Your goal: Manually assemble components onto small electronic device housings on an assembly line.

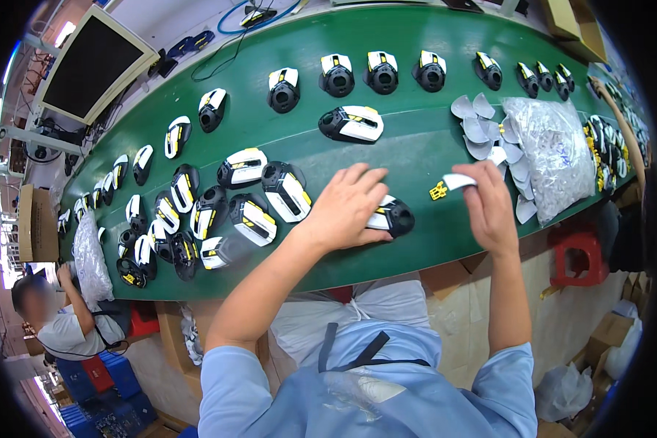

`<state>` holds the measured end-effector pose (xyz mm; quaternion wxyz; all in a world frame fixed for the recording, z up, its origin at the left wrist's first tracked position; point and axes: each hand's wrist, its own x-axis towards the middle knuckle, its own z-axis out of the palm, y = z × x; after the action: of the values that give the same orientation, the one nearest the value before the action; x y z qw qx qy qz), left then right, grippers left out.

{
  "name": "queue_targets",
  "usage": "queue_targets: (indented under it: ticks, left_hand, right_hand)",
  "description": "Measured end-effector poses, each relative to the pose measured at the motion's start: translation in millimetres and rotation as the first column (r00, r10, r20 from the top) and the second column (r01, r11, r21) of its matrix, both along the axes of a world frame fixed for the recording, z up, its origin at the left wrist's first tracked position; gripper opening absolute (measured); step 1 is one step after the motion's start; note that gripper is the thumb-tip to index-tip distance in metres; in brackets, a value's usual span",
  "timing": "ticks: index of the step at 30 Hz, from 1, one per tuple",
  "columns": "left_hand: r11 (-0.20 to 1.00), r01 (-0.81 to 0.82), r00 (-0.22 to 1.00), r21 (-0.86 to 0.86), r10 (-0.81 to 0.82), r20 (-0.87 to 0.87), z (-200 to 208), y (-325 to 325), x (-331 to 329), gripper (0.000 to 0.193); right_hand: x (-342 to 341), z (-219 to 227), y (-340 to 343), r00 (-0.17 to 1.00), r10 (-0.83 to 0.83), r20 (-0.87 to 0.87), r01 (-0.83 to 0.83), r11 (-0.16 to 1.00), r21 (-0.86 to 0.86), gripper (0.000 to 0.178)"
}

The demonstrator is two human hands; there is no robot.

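Note:
My left hand point(350, 208) is laid over a black-and-white plastic housing point(398, 217) on the green bench, fingers across its far side and thumb along its near side. Much of that housing is hidden under the palm. To the right, my right hand point(491, 212) pinches a white curved plastic piece point(458, 181) just above the bench. At its left end shows a small yellow plastic clip point(438, 191); whether the two are joined I cannot tell. Just beyond my left hand lies another black, white and yellow housing point(352, 125) on its side.
Several similar housings cluster left, around one housing point(252, 220), and others line the far side. Right of my right hand are loose grey curved shells point(478, 130) and a clear plastic bag point(551, 157). A monitor point(91, 64) stands far left. A red stool point(578, 255) and a co-worker point(69, 317) flank the bench.

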<state>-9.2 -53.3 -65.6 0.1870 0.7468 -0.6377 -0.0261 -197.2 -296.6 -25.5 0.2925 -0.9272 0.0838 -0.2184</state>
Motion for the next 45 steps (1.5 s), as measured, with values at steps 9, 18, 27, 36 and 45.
queue_targets:
  ticks: [9,18,27,36,45]
  left_hand:
    - [0.963,-0.258,0.960,-0.082,0.246,-0.133,-23.2,33.0,-24.6,0.072]
    - [0.918,-0.347,0.935,-0.194,0.323,-0.145,-32.7,29.5,-42.1,0.071]
    - [0.926,-0.328,0.942,-0.186,0.306,-0.135,-34.0,24.8,-50.4,0.074]
    - [0.918,-0.368,0.928,-0.149,0.351,-0.128,-35.4,27.8,-47.9,0.074]
    - [0.911,-0.369,0.928,-0.184,0.349,-0.133,-44.9,28.9,-45.3,0.077]
  right_hand:
    - [6.5,-50.5,-20.9,0.950,-0.119,0.288,0.125,0.992,-0.003,0.054]
    - [-9.6,-29.9,-55.0,0.978,-0.209,-0.030,0.209,0.978,-0.008,0.047]
    - [-54.3,-17.9,-260.5,0.797,-0.581,-0.164,0.386,0.699,-0.602,0.027]
    - [-30.9,-27.4,-249.0,0.809,-0.568,-0.152,0.446,0.761,-0.470,0.018]
    - [-44.5,1.6,-191.8,0.880,-0.409,0.243,0.459,0.864,-0.206,0.013]
